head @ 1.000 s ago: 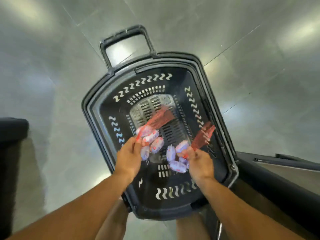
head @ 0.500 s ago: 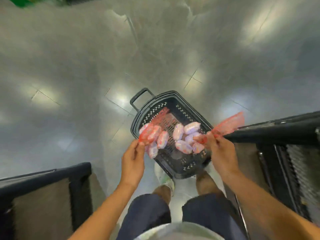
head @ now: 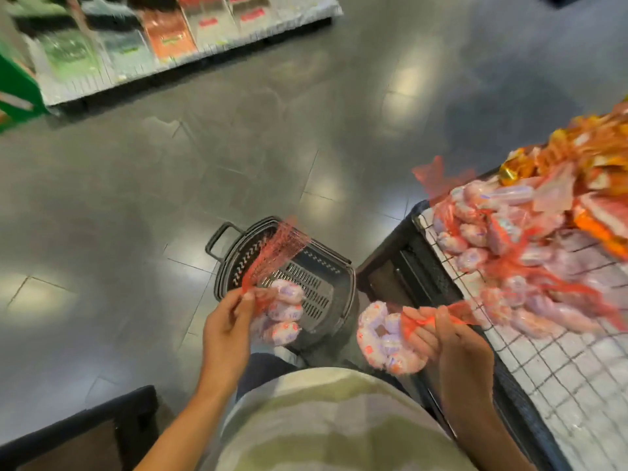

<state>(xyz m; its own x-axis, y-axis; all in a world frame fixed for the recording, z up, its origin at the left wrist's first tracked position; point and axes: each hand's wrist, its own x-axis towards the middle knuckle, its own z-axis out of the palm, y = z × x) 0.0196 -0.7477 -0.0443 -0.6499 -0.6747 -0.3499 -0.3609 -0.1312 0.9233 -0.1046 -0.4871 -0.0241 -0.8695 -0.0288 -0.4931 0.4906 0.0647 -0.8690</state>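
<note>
My left hand [head: 227, 329] pinches the neck of a red net bag [head: 280, 312] filled with small pink-and-white wrapped pieces, its loose mesh end fanning up over the basket. My right hand [head: 448, 345] grips the neck of a second such net bag [head: 382, 339], which hangs just left of my fingers. A black plastic shopping basket [head: 336, 263] with a pull handle stands on the floor below, between both hands. Nothing shows inside the basket.
A wire-mesh display bin [head: 550, 365] at the right holds several more red net bags [head: 503, 239] and orange packets [head: 577, 147]. A low shelf of blurred packets [head: 163, 39] runs along the far left. A dark bin edge [head: 85, 423] sits at bottom left. Grey tiled floor lies between.
The view has risen and tilted up, so the basket looks smaller and farther down. Both hands have lifted the net bags up and apart, the right one toward the display bin.
</note>
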